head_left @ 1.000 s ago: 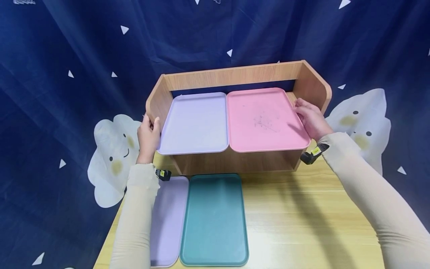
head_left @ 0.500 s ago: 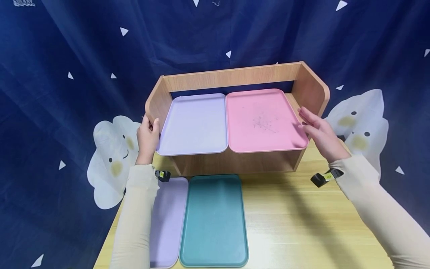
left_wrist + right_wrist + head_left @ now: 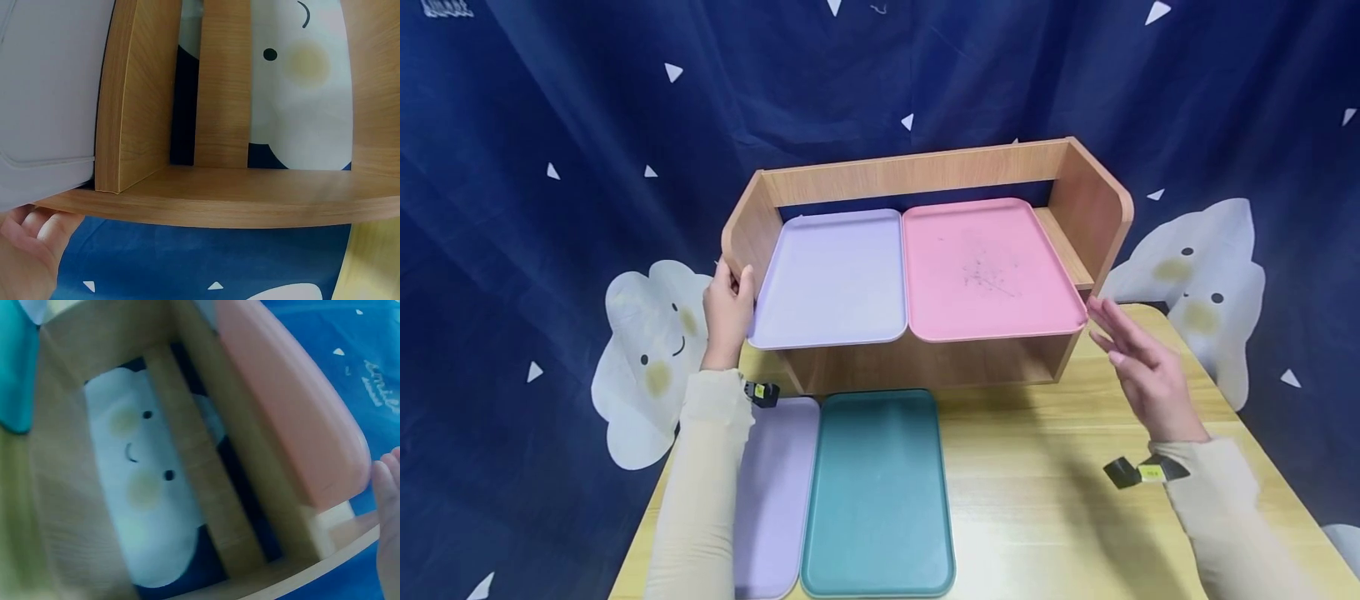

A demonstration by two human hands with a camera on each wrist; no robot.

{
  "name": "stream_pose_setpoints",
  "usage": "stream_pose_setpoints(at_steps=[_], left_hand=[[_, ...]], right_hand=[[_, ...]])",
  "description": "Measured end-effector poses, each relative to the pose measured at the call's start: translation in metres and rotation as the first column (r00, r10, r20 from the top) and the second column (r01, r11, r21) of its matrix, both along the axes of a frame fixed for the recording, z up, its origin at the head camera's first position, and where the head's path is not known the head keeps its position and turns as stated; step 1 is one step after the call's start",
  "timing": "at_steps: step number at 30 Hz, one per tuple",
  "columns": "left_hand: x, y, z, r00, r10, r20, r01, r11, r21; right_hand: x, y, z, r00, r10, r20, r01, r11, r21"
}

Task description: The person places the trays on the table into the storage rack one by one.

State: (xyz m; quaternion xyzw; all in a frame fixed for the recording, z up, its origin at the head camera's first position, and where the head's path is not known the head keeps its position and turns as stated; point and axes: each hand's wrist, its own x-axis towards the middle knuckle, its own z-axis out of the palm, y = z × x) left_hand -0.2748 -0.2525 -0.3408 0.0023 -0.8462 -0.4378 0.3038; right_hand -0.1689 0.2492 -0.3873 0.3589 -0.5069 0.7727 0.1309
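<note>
A small wooden shelf (image 3: 917,173) stands at the back of the table. On its top board lie a pale lilac tray (image 3: 835,279) at left and a pink tray (image 3: 992,271) with dark scribbles at right, side by side. My left hand (image 3: 727,317) grips the front edge of the shelf's left side panel, thumb on the inner side by the lilac tray; the left wrist view shows this hand (image 3: 34,244) at the panel's edge. Off the shelf's right front, my right hand (image 3: 1150,379) holds nothing, its fingers extended, fingertips close to the pink tray's front corner.
On the table (image 3: 1022,483) before the shelf lie a green tray (image 3: 880,492) and a purple tray (image 3: 778,500), the latter partly behind my left sleeve. A blue curtain (image 3: 820,83) with cloud shapes hangs behind. The shelf's lower compartment (image 3: 262,181) is open at the front.
My right hand has come away from the shelf's right side, moving toward me and to the right, with its fingers straightening. The left hand and the trays stay in place.
</note>
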Motion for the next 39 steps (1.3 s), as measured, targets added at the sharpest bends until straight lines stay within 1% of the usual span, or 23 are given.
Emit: stream_pose_setpoints(at_steps=[3, 6, 7, 10, 12, 15, 18, 20, 23, 25, 29, 30, 32, 34, 36, 39], left_hand=[[0.0, 0.0, 0.0, 1.0, 0.0, 0.013, 0.0, 1.0, 0.003], [0.0, -0.001, 0.0, 1.0, 0.005, 0.013, -0.005, 1.0, 0.004], [0.0, -0.001, 0.0, 1.0, 0.007, 0.01, -0.007, 1.0, 0.002], [-0.001, -0.001, 0.0, 1.0, 0.007, 0.001, -0.007, 1.0, -0.001], [-0.002, -0.001, -0.001, 1.0, 0.003, -0.001, -0.003, 1.0, -0.005], [-0.001, 0.0, -0.001, 1.0, -0.001, -0.002, 0.001, 1.0, -0.008], [0.0, 0.0, 0.0, 1.0, 0.01, -0.008, -0.01, 1.0, -0.004], [0.001, 0.0, 0.0, 1.0, 0.013, -0.003, -0.013, 1.0, -0.004], [0.001, 0.0, 0.0, 1.0, 0.008, 0.003, -0.008, 1.0, -0.007], [0.0, 0.0, -0.001, 1.0, 0.003, 0.005, -0.003, 1.0, -0.011], [0.0, 0.0, -0.002, 1.0, 0.003, 0.004, -0.003, 1.0, -0.004], [0.0, 0.0, -0.002, 1.0, 0.003, 0.007, -0.003, 1.0, -0.002], [0.0, 0.0, -0.001, 1.0, 0.004, 0.013, -0.004, 1.0, -0.001], [0.001, 0.0, -0.001, 1.0, 0.003, 0.017, -0.003, 1.0, -0.001], [0.001, 0.001, 0.0, 1.0, 0.002, 0.019, -0.002, 1.0, -0.001], [0.002, 0.002, 0.0, 1.0, 0.0, 0.023, 0.0, 1.0, 0.003]], right_hand=[[0.012, -0.005, -0.019, 1.0, 0.001, -0.026, -0.002, 1.0, -0.029], [0.021, -0.013, -0.038, 1.0, 0.005, -0.01, -0.005, 1.0, -0.029], [0.024, -0.016, -0.044, 1.0, -0.003, 0.009, 0.003, 1.0, -0.017], [0.032, -0.024, -0.062, 0.995, -0.035, 0.091, 0.03, 0.998, 0.053], [0.037, -0.029, -0.075, 0.987, -0.056, 0.15, 0.039, 0.993, 0.113], [0.043, -0.04, -0.093, 0.974, -0.08, 0.21, 0.039, 0.98, 0.194], [0.047, -0.056, -0.11, 0.961, -0.105, 0.256, 0.03, 0.959, 0.28], [0.049, -0.067, -0.121, 0.948, -0.121, 0.293, 0.022, 0.947, 0.319], [0.054, -0.083, -0.135, 0.922, -0.151, 0.356, 0.011, 0.931, 0.364], [0.055, -0.092, -0.145, 0.909, -0.161, 0.384, 0.002, 0.924, 0.383], [0.061, -0.108, -0.161, 0.885, -0.208, 0.416, -0.007, 0.888, 0.459], [0.062, -0.112, -0.164, 0.873, -0.23, 0.429, -0.005, 0.877, 0.481], [0.065, -0.119, -0.168, 0.839, -0.277, 0.468, -0.001, 0.86, 0.51], [0.068, -0.125, -0.17, 0.798, -0.314, 0.514, 0.006, 0.857, 0.515], [0.069, -0.131, -0.172, 0.761, -0.339, 0.553, 0.015, 0.862, 0.507], [0.072, -0.139, -0.173, 0.727, -0.363, 0.583, 0.026, 0.863, 0.504]])
